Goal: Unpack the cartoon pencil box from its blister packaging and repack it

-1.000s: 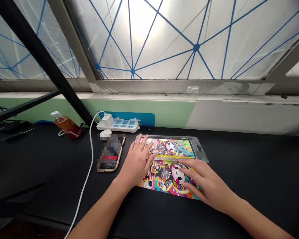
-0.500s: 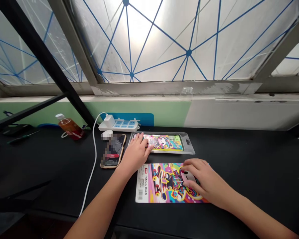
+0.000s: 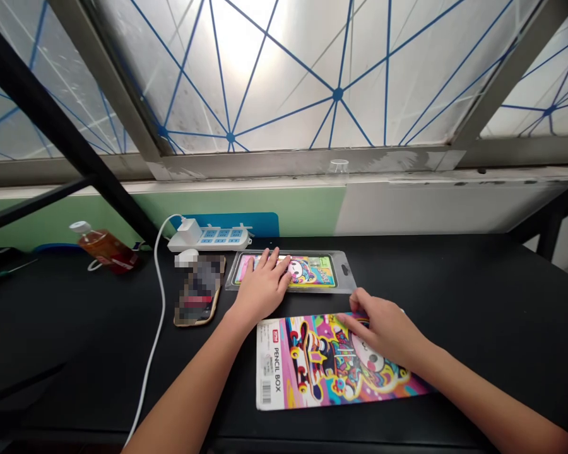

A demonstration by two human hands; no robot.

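Observation:
A colourful cartoon-printed card sheet labelled PENCIL BOX lies flat near the table's front edge. Behind it sits the pencil box in its clear plastic pack. My left hand rests flat on the left part of that pack, fingers spread. My right hand lies on the card sheet's upper right part, fingers pressed down on it, thumb towards the sheet's far edge.
A phone lies left of the pack, with a white earbud case behind it. A power strip and its white cable run along the left. A bottle of orange drink lies at far left. The black tabletop extends right.
My right hand has dragged the card sheet out from beside the pack towards me. The left hand stayed on the pack. The view shifted slightly to the right.

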